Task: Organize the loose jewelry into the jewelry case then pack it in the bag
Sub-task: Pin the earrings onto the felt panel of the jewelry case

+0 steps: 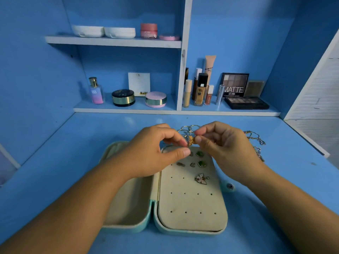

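Note:
The mint jewelry case [192, 204] lies open on the blue desk, its cream insides facing up. Its right panel holds green stud earrings [200, 154], small grey studs [180, 164] and a pearl butterfly brooch [201, 178]. Above the panel's far end, my left hand [156, 153] and my right hand [225, 143] both pinch a small gold ring-like piece [191, 140] between their fingertips. Loose chains [189, 129] lie on the desk behind my hands, and more chains [255, 137] lie to the right. No bag is in view.
Behind the desk a low shelf [128, 109] carries a perfume bottle [95, 91], compacts, foundation bottles [200, 90] and eyeshadow palettes [245, 102]. An upper shelf [113, 42] holds white bowls and a pink jar. The case's snap tab [229, 186] sticks out right.

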{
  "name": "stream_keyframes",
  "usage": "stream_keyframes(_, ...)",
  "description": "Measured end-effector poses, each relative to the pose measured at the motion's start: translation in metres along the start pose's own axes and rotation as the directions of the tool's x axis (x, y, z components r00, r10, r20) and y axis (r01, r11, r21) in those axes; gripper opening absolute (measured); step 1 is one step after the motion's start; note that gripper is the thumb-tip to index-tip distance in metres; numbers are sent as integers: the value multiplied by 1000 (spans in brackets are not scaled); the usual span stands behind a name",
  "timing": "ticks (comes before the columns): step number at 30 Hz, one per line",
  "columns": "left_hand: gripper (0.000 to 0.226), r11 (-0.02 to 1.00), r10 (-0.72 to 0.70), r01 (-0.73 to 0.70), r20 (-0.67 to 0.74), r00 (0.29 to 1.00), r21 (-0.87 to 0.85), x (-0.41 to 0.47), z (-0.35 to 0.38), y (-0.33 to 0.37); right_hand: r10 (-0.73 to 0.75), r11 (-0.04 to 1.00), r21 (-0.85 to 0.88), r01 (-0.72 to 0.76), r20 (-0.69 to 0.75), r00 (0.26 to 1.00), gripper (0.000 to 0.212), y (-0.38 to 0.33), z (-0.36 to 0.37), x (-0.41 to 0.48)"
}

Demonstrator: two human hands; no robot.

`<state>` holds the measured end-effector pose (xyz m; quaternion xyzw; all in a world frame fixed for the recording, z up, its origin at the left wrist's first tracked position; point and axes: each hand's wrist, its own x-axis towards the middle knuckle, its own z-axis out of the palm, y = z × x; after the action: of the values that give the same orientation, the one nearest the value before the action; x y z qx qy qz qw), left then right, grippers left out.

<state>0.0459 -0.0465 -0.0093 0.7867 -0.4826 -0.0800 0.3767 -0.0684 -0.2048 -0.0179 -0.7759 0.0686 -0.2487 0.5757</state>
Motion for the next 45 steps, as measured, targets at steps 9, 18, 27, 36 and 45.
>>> stream_keyframes(9, 12, 999, -30, 31, -33, 999, 11, 0, 3, 3, -191, 962, -199, 189, 9, 982, 15, 7, 3, -2)
stream_keyframes(18, 7, 1000, 19, -22, -134, 991, -20, 3, 6, -2, -308, 890, -350, 293, 13, 951, 19, 11, 4, -5)
stream_keyframes(27, 5, 982, 83, -123, -262, 961, -141, 5, 6, -1, -171, 963, -211, 166, -9, 985, 17, 8, 11, -4)
stream_keyframes(36, 9, 971, 6, -69, -266, 964, -230, 5, 1, 0, 106, 589, -789, -178, -143, 984, 11, 29, -66, 28)
stream_keyframes(45, 23, 932, -96, 20, -192, 977, -362, 6, 1, -3, 97, 529, -827, -190, -163, 982, 14, 40, -84, 36)
